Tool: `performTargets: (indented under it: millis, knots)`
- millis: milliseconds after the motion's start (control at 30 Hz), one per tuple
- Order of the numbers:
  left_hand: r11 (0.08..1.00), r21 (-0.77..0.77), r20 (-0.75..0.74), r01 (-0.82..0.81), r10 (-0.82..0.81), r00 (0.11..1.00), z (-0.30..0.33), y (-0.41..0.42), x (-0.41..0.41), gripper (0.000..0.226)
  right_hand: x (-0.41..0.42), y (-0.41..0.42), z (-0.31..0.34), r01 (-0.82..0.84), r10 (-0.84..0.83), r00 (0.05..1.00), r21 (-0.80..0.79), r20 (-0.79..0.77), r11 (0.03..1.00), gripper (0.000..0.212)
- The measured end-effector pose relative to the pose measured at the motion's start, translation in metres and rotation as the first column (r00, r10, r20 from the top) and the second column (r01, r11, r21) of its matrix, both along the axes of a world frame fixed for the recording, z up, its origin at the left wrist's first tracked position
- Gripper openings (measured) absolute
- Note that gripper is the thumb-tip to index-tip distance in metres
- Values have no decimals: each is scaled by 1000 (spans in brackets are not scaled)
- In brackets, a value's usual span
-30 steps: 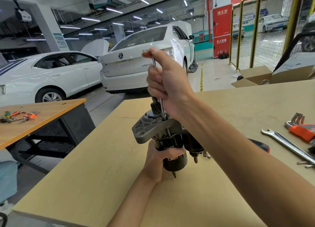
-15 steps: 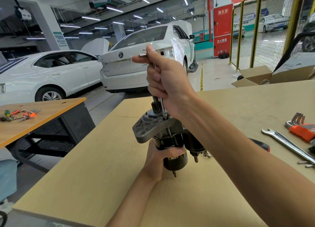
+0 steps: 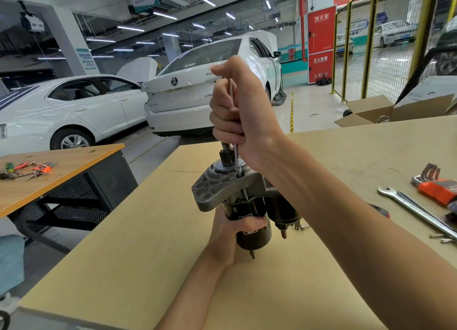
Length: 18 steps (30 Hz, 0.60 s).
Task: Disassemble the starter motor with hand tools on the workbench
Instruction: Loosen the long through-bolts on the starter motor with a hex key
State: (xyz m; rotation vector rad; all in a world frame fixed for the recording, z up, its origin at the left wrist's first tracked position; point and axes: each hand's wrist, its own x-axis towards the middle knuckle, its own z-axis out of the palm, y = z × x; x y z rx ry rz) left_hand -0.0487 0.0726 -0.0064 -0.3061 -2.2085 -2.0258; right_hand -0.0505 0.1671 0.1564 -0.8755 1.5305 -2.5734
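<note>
The starter motor [image 3: 244, 206] stands upright over the near middle of the workbench [image 3: 148, 267], its mounting flange at the top. The left hand [image 3: 230, 238] grips its body from the left, low down; the right hand [image 3: 242, 111] is above it, wrapped round a hex key [image 3: 233, 129] whose lower end sits at the flange. To the right on the bench lie a combination wrench [image 3: 418, 212] and, behind it, a hex key set [image 3: 435, 183]. A second table [image 3: 57, 171] stands to the left, with tools [image 3: 27, 168] on it. Two cars [image 3: 212, 89] are parked behind, cardboard boxes [image 3: 385, 109] on the floor at right
</note>
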Motion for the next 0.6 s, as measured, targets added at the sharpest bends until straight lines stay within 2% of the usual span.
performTargets:
  millis: [167,367,600]
  knots:
    - [999,-32,-22,23,-24,999,-5,-4,-1,69,6,-4,4,-32,34,998,39,-53,999,43]
    - [999,-14,12,46,-45,999,-6,-2,0,81,13,-9,0,130,-142,978,-84,-151,988,34]
    - [998,-18,27,67,-66,997,-9,-5,-2,68,9,-8,-1,101,-122,980,-134,-160,986,28]
